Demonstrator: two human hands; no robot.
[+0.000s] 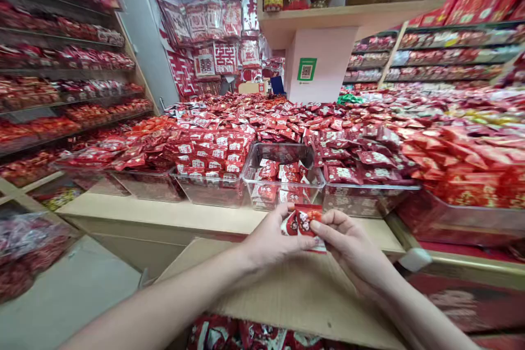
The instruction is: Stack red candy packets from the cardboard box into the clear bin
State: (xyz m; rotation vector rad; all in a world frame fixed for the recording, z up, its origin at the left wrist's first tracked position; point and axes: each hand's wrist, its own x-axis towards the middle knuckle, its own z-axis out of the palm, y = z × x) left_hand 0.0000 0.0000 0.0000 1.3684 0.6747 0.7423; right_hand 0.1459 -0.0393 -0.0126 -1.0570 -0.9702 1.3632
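Two small red-and-white candy packets (pixel 304 220) are held up between my hands, just in front of the display bins. My left hand (pixel 273 235) is closed round their left side, its thumb along the lower edge. With thumb and fingers my right hand (pixel 342 235) pinches the right-hand packet. Straight behind them stands a clear plastic bin (pixel 283 180), partly filled with similar red-and-white packets in upright rows. Below my forearms a cardboard box (pixel 287 295) has its flap folded outward, and more red packets (pixel 246 333) show inside it.
To the left of the clear bin is a bin heaped with red packets (pixel 213 153); to the right, one of dark red packets (pixel 365 158). A wooden ledge (pixel 164 210) runs under the bins. A pillar (pixel 322 60) with a QR code rises behind. Stocked shelves (pixel 61 60) line the left wall.
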